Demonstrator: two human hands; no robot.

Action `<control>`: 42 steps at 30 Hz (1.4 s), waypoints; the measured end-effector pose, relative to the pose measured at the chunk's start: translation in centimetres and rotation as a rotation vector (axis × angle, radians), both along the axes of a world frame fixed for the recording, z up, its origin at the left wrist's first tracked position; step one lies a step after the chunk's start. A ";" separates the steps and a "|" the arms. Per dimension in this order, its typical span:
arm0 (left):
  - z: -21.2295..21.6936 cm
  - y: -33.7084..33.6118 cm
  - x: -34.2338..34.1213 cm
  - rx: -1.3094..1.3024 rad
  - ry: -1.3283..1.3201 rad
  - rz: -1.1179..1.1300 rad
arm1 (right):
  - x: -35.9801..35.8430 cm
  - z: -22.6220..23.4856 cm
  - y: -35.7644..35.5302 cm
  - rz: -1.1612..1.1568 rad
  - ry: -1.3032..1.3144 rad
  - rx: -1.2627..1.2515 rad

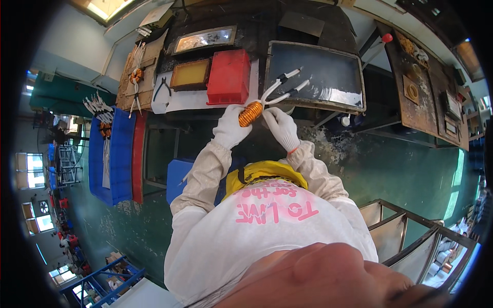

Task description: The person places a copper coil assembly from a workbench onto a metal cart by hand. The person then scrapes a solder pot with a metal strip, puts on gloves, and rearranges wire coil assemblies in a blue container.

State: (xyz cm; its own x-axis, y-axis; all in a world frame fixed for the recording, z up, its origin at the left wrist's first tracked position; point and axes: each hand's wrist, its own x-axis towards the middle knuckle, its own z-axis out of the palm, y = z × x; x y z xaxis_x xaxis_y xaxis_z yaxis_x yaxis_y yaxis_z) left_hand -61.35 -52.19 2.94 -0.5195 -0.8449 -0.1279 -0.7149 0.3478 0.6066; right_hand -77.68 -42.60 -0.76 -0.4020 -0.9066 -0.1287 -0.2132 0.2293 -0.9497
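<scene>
Head view: both hands in white gloves, held up over the bench edge. Left hand w/ grip closed round one end of the orange wound coil; right hand closed on the other end. Coil's white-sleeved leads stick up over a dark metal tray. Red bin & yellow tray sit just left; pliers further left.

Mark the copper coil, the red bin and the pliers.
copper coil [250, 113], head view, middle of the orange winding between the gloved hands.
red bin [229, 76], head view, centre of its top face.
pliers [162, 88], head view, at the pivot.
</scene>
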 end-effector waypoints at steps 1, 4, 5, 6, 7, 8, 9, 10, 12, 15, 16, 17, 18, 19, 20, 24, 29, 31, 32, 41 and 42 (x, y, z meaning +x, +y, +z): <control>-0.4 -0.1 0.2 -0.112 -0.012 -0.065 | 0.2 0.1 0.2 -0.066 0.351 -0.318; 1.5 1.4 -0.6 -0.204 -0.068 -0.090 | -1.3 4.7 1.0 -0.049 0.773 -0.686; 1.8 1.4 -0.8 -0.337 -0.024 -0.209 | -1.6 5.6 1.1 0.029 0.806 -0.663; 2.1 1.4 -0.4 -0.471 0.009 -0.307 | -1.5 6.0 0.7 0.126 0.831 -0.652; 2.1 1.5 -0.2 -0.549 0.033 -0.340 | -1.6 5.5 0.5 0.235 0.771 -0.654; 2.2 1.4 -0.5 -0.631 0.059 -0.388 | -2.0 5.8 0.6 0.344 0.804 -0.607; 2.7 1.3 -1.0 -0.681 0.016 -0.423 | -2.2 6.2 0.7 0.393 0.789 -0.589; 3.1 1.4 -1.3 -0.728 -0.028 -0.458 | -2.2 6.5 0.7 0.441 0.778 -0.570; 3.3 1.6 -2.2 -0.769 0.022 -0.437 | -2.3 6.5 0.9 0.393 0.781 -0.596; 3.8 1.9 -3.6 -0.838 0.110 -0.415 | -2.8 4.4 0.5 0.251 0.860 -0.610; 4.0 2.1 -4.1 -0.869 0.149 -0.386 | -3.1 4.0 0.6 0.203 0.853 -0.606; 4.3 2.2 -4.6 -0.873 0.153 -0.367 | -3.6 4.2 0.7 0.220 0.859 -0.613; 4.8 2.2 -5.1 -0.893 0.193 -0.377 | -4.2 4.3 0.7 0.197 0.876 -0.610; 5.1 2.3 -5.7 -0.914 0.234 -0.390 | -4.7 4.5 0.8 0.172 0.892 -0.606; 5.0 2.2 -6.3 -0.918 0.242 -0.380 | -5.1 4.5 1.0 0.180 0.901 -0.609; 5.2 3.0 -8.3 -1.061 0.348 -0.283 | -6.5 4.8 1.8 0.012 0.918 -0.616; 6.2 4.6 -6.1 -0.653 0.577 -0.346 | -9.5 3.5 3.0 -0.098 0.615 -0.481; 4.3 4.4 -5.5 -0.413 0.572 -0.325 | -11.2 2.7 3.4 -0.073 0.420 -0.405; 2.5 3.8 -5.8 -0.352 0.584 -0.256 | -12.0 2.0 3.9 -0.073 0.428 -0.407; -0.7 0.0 -7.0 0.635 1.070 0.200 | -15.6 1.2 6.2 -0.125 0.077 -0.328; -0.3 -0.1 -6.9 0.751 1.090 0.233 | -15.7 1.2 6.3 -0.127 0.080 -0.307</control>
